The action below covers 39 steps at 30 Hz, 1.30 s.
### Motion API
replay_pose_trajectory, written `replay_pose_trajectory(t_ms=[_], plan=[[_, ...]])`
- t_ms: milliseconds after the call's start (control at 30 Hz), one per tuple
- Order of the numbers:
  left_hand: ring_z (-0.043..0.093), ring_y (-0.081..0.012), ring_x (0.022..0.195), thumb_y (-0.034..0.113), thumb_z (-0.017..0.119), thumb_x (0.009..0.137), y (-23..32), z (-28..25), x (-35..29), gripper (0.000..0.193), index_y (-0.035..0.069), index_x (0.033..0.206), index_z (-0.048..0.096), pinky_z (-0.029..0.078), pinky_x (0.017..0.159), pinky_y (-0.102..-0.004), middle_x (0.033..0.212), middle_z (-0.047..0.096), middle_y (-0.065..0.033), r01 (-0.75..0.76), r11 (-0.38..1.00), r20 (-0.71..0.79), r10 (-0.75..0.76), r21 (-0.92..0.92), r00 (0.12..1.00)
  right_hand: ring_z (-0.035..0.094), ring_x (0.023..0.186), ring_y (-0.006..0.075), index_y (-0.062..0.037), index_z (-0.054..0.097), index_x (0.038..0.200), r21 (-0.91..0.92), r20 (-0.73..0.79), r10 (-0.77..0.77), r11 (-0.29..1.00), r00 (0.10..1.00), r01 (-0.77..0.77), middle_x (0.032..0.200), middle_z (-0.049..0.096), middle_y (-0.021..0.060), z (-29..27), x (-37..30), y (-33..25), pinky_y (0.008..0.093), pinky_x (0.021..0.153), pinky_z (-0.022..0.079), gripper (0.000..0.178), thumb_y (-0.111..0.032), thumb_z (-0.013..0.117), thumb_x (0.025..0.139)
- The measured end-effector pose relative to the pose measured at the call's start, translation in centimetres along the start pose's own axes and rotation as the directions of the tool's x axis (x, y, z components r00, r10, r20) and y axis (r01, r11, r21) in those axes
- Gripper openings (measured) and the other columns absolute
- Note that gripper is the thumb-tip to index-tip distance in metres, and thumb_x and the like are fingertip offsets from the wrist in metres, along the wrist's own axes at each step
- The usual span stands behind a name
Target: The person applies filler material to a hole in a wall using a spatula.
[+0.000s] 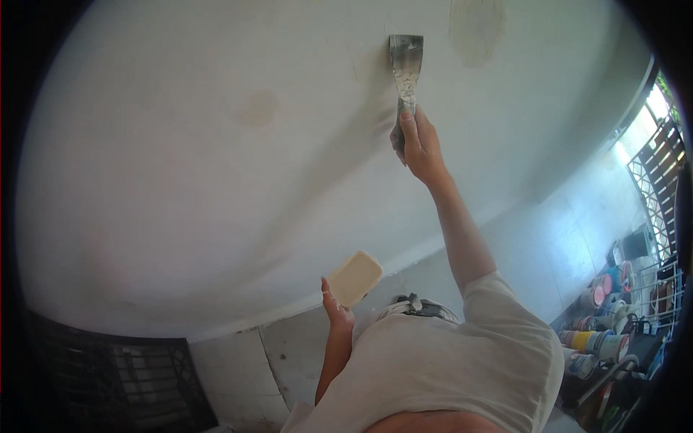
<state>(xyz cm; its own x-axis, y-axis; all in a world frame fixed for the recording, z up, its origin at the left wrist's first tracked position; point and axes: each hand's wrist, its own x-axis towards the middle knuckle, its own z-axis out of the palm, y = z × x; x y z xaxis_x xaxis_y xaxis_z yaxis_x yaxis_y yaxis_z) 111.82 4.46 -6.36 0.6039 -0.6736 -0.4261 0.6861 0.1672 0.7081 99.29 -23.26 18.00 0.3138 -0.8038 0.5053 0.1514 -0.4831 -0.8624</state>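
My right hand (420,144) is raised high against the pale wall (216,180), its fingers wrapped round the handle of a putty knife (406,61). The wide blade points upward, smeared dark, with crusted whitish filler near its neck. Whether the blade edge touches the wall I cannot tell. Lower down, close to my body, my left hand (337,307) grips a cream rectangular tub (356,279) by its side. What lies in the tub is hard to make out.
On the wall are a beige patch (476,29) at the upper right and a fainter one (258,108) to the left. Several paint cans (595,343) crowd the floor at right, near a metal rack (660,296). A dark grille (130,375) stands at lower left.
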Motion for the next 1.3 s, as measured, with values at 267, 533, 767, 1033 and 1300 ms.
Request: replay_pose_trajectory(t_ms=[267, 533, 767, 1033, 1300], plan=[[0.053, -0.0234, 0.118, 0.054, 0.040, 0.098, 1.9, 0.6, 0.8, 0.059, 0.006, 0.131, 0.046, 0.043, 0.099, -0.0410, 0.128, 0.055, -0.0089, 0.068, 0.990, 0.081, -0.079, 0.125, 0.994, 0.046, 0.051, 0.0112, -0.0039, 0.046, 0.085, -0.004, -0.040, 0.071, 0.997, 0.997, -0.072, 0.057, 0.044, 0.0020, -0.1, -0.7, -1.6, 0.0279, 0.050, 0.038, 0.042, -0.040, 0.035, 0.103], [0.053, -0.0229, 0.118, 0.054, 0.041, 0.097, 3.8, 0.7, 2.6, 0.059, 0.006, 0.131, 0.047, 0.043, 0.100, -0.0404, 0.127, 0.055, -0.0086, 0.107, 0.975, 0.061, -0.121, 0.194, 0.991, 0.045, 0.050, 0.0111, -0.0036, 0.047, 0.083, -0.033, -0.122, 0.064, 0.997, 0.990, -0.069, 0.057, 0.043, 0.0015, 0.4, -0.5, 0.0, 0.0282, 0.050, 0.039, 0.046, -0.044, 0.036, 0.102], [0.051, -0.0220, 0.121, 0.054, 0.041, 0.097, 2.9, 0.7, 2.9, 0.059, 0.006, 0.131, 0.047, 0.040, 0.102, -0.0384, 0.128, 0.055, -0.0079, 0.130, 0.979, 0.098, -0.146, 0.157, 0.984, 0.044, 0.050, 0.0114, -0.0042, 0.046, 0.082, -0.055, -0.123, 0.069, 0.996, 0.990, -0.076, 0.058, 0.043, 0.0015, 0.9, -0.2, 0.0, 0.0284, 0.050, 0.039, 0.048, -0.046, 0.035, 0.102], [0.051, -0.0230, 0.121, 0.055, 0.043, 0.096, 1.4, 0.7, 2.9, 0.058, 0.007, 0.129, 0.048, 0.040, 0.101, -0.0401, 0.126, 0.056, -0.0075, 0.151, 0.978, 0.112, -0.167, 0.144, 0.980, 0.043, 0.051, 0.0097, -0.0036, 0.047, 0.082, 0.024, -0.162, 0.064, 0.998, 0.985, -0.061, 0.059, 0.042, 0.0015, 1.4, -0.8, 0.0, 0.0277, 0.049, 0.038, 0.047, -0.044, 0.035, 0.102], [0.051, -0.0222, 0.121, 0.054, 0.040, 0.098, 1.8, 0.8, 2.9, 0.058, 0.006, 0.130, 0.048, 0.038, 0.104, -0.0387, 0.127, 0.055, -0.0075, 0.163, 0.976, 0.114, -0.179, 0.142, 0.977, 0.042, 0.050, 0.0112, -0.0018, 0.048, 0.080, -0.067, -0.244, -0.025, 0.998, 0.969, 0.009, 0.055, 0.042, 0.0023, 2.2, 0.0, 1.6, 0.0312, 0.047, 0.035, 0.046, -0.040, 0.037, 0.103]])
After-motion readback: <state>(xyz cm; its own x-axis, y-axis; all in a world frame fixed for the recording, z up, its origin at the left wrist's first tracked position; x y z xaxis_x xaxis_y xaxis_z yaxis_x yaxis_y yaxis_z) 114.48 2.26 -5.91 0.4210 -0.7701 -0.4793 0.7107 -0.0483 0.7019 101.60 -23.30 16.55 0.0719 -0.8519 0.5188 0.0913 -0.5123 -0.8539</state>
